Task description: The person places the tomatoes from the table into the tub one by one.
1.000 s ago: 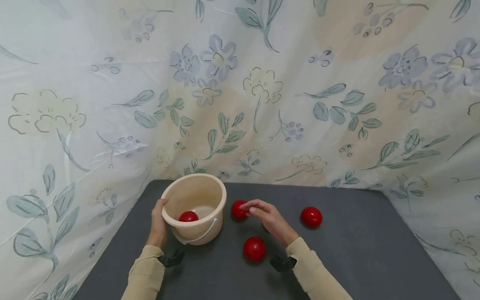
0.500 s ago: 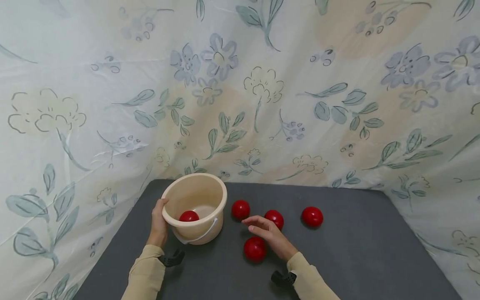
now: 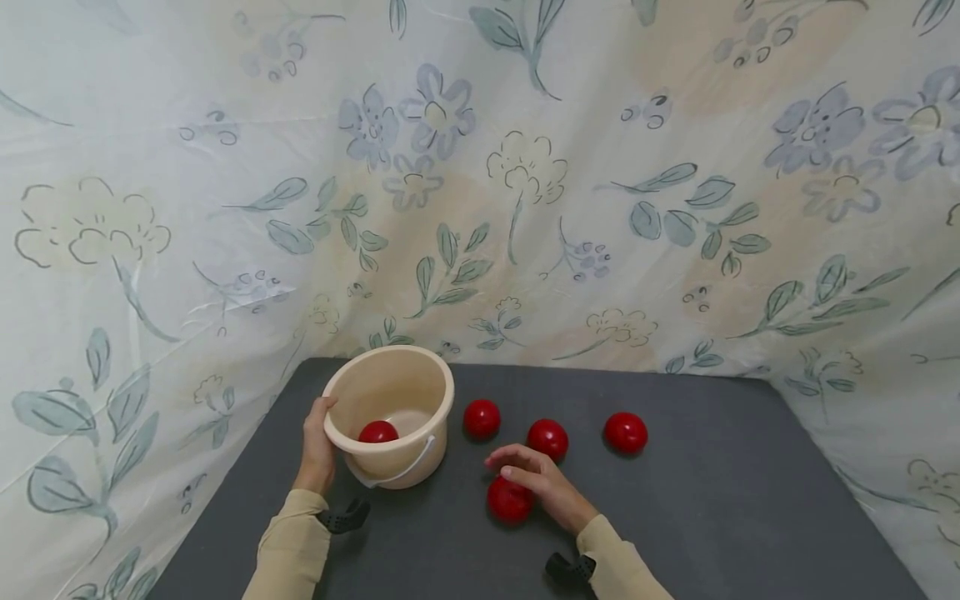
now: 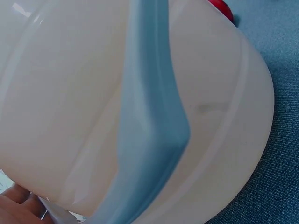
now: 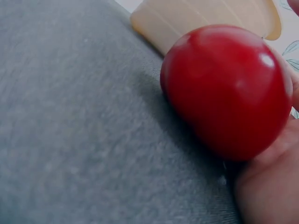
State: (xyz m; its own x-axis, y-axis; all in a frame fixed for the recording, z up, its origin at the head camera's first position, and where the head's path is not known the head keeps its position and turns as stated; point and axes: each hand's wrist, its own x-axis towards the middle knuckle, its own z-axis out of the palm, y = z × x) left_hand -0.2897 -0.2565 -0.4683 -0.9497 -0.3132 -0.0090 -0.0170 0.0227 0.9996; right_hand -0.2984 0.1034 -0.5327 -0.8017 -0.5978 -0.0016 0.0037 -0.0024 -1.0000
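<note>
Altogether five red balls [image 3: 548, 438], one bucket [image 3: 399, 385], left fingers [image 3: 321, 407] gripping it, right fingers [image 3: 516, 454] loose over one ball [image 3: 511, 504]

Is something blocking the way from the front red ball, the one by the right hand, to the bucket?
Nothing visible lies between the front red ball and the bucket, just bare table. Another red ball sits farther back, off that path. Only the bucket's own wall stands before its inside.

A pale cloth [image 3: 480, 183] (printed with bluish blossoms [image 3: 436, 115] and leafy sprigs [image 3: 453, 271]) hangs behind the dark grey tabletop [image 3: 720, 492].
</note>
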